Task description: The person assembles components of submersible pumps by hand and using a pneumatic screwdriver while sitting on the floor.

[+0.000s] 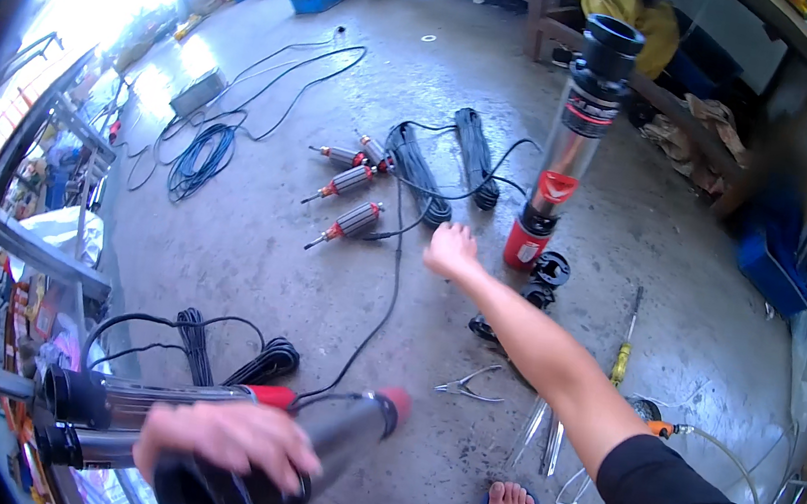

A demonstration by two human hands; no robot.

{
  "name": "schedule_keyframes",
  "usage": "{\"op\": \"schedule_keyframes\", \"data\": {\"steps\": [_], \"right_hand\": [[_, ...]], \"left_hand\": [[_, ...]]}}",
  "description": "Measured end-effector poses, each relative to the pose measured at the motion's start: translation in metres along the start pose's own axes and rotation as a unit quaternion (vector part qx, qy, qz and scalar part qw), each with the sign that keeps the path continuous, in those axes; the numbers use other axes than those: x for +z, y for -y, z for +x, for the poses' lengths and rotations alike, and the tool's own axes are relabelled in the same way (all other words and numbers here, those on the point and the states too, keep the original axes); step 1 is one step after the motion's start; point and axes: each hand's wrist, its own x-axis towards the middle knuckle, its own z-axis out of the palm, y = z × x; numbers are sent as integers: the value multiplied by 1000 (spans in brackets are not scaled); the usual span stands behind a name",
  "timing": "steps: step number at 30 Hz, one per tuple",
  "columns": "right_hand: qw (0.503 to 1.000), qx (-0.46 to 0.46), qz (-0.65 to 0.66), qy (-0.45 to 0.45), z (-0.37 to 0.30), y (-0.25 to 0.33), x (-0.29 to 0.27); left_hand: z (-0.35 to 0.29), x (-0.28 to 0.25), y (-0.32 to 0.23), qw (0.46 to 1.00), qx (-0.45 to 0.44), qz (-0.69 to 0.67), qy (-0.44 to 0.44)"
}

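Observation:
My left hand, blurred by motion, is wrapped over the black end of a tubular pump with a metal body and a red tip. The pump slants away to the right. Stretched far forward, my right hand has its fingers curled beside the near end of a bundled black cable; what sits between them is hidden. Beyond it stands an upright pump with a red base and black top. Several motor armatures lie left of the cable. Two more pump tubes lie under and beside my left hand.
Black ring-shaped parts sit by the upright pump. Pliers, a yellow-handled screwdriver and an orange air tool lie nearer me. Loose cable trails across the floor. A metal rack borders the left.

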Motion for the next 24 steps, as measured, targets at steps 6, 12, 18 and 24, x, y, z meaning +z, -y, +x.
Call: {"op": "schedule_keyframes", "data": {"steps": [6, 12, 18, 24], "right_hand": [[990, 121, 58, -48, 92, 14, 27], [893, 113, 402, 169, 76, 15, 6], [462, 112, 763, 439, -126, 74, -73], [-18, 95, 799, 594, -159, 21, -92]], "left_hand": [[-51, -4, -41, 994, 27, 14, -110], [-52, -30, -50, 998, 7, 44, -48], [-62, -62, -51, 986, 30, -85, 142], [-58, -49, -53, 975, 50, -130, 174]]}}
